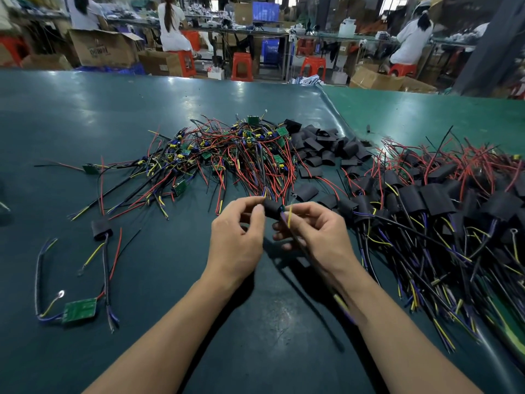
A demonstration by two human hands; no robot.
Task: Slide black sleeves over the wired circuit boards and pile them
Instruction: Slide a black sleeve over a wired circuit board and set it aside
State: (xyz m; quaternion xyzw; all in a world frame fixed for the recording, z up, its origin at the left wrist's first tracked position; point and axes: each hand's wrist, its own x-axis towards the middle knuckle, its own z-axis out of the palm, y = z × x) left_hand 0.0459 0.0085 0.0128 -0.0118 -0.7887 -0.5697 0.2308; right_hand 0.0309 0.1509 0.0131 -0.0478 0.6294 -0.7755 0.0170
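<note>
above table, both hands (284, 231) pinch sleeve (272, 209).

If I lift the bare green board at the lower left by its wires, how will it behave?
The wires probably flop: they lie in loose curves. The green board looks thin and light, so it would likely dangle and swing. The ring terminal may snag on other wires.

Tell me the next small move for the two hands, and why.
Probably push the black sleeve further along over the board. The left hand pinches the sleeve, the right hand holds the wires, and a bit of green still shows at the sleeve's mouth, so the board looks only partly covered.
</note>
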